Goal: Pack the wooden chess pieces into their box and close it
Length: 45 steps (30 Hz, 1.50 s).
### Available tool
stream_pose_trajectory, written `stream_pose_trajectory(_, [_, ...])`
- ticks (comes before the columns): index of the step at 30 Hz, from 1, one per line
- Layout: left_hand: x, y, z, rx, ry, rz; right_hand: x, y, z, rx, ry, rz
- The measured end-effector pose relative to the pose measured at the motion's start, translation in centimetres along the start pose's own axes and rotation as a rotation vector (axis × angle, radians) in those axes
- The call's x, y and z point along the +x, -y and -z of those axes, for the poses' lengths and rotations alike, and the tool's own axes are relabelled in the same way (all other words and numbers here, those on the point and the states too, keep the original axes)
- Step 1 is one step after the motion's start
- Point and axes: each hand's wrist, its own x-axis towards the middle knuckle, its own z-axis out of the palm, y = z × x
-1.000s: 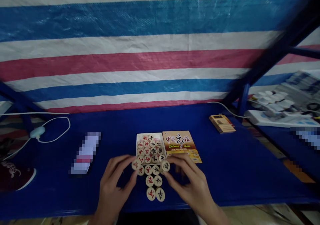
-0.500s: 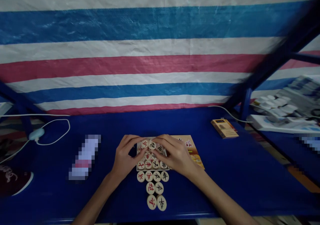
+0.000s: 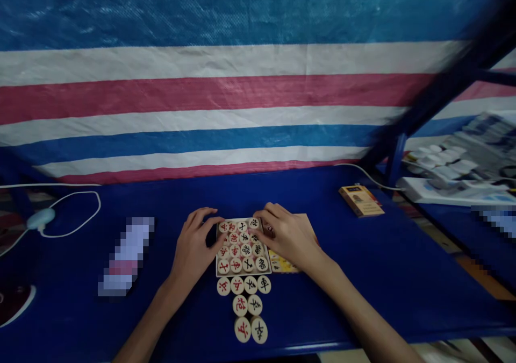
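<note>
Round xiangqi pieces [image 3: 234, 251] with red and black characters lie in rows in a white tray [image 3: 244, 275]. My left hand [image 3: 196, 237] is at the tray's left edge, with thumb and fingers apart around the red corner piece [image 3: 223, 227]; whether they touch it is hard to see. At the far right corner, my right hand [image 3: 287, 236] has its index finger and thumb around a black-marked piece [image 3: 253, 223]. More pieces stand in front of the tray: a row [image 3: 250, 284], a pair behind [image 3: 255, 304] and a pair nearest me [image 3: 259, 330].
A printed tan box lid or booklet [image 3: 284, 263] lies under my right hand. On the blue table are a blurred-out phone-like object [image 3: 127, 255], a cigarette pack [image 3: 362, 200] and a white cable [image 3: 99, 207]. A striped tarp [image 3: 242, 94] hangs behind.
My hands have moved apart, left hand leftward, right hand rightward. The red and black pieces between them have gone to the tray's far corners. The camera view has tilted down slightly.
</note>
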Motion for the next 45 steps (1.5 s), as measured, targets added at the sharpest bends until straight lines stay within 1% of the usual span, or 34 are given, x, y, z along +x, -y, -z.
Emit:
stream_pose_trajectory(5, [-0.1, 0.0, -0.2, -0.004, 0.005, 0.0, -0.1, 0.1, -0.4, -0.011, 0.023, -0.006])
stream_pose_trajectory(11, [-0.2, -0.3, -0.1, -0.007, -0.008, -0.003, 0.0, 0.1, -0.2, 0.002, 0.033, -0.013])
stream_pose_trajectory(14, [-0.2, -0.3, -0.1, 0.001, -0.001, -0.003, 0.0, 0.4, 0.0, -0.007, 0.036, 0.001])
stream_pose_trajectory(17, [-0.1, -0.4, -0.2, 0.005, 0.01, -0.007, 0.1, 1.4, 0.1, 0.007, 0.039, 0.065])
stream_pose_trajectory(21, [-0.1, -0.4, -0.2, -0.008, 0.024, 0.001, 0.2, 2.9, -0.1, 0.122, 0.104, 0.207])
stream_pose_trajectory(23, [-0.1, -0.4, -0.2, -0.012, 0.022, 0.005, 0.2, 3.2, -0.2, 0.161, 0.118, 0.235])
stream_pose_trajectory(30, [-0.1, -0.3, 0.0, -0.027, 0.012, -0.003, -0.2, 2.1, 0.1, 0.237, 0.02, 0.132])
stream_pose_trajectory(32, [-0.2, -0.3, 0.0, -0.029, 0.016, -0.013, -0.2, 2.3, 0.2, 0.243, 0.041, 0.138])
stream_pose_trajectory(35, [-0.4, -0.2, -0.1, -0.016, 0.038, -0.022, -0.1, 3.0, 0.1, 0.231, 0.112, 0.185])
stream_pose_trajectory(37, [-0.4, -0.1, -0.3, -0.011, 0.046, -0.023, 0.0, 3.3, 0.2, 0.224, 0.129, 0.202])
stream_pose_trajectory(40, [-0.3, -0.1, -0.3, -0.039, 0.012, -0.027, 0.1, 3.3, 0.7, 0.257, 0.064, 0.176])
stream_pose_trajectory(42, [-0.1, -0.3, 0.1, -0.07, -0.037, -0.045, 0.1, 3.2, 1.4, 0.306, -0.029, 0.12])
stream_pose_trajectory(45, [-0.4, -1.2, 1.5, -0.135, -0.137, -0.07, -0.9, 3.4, 2.4, 0.362, -0.211, -0.014])
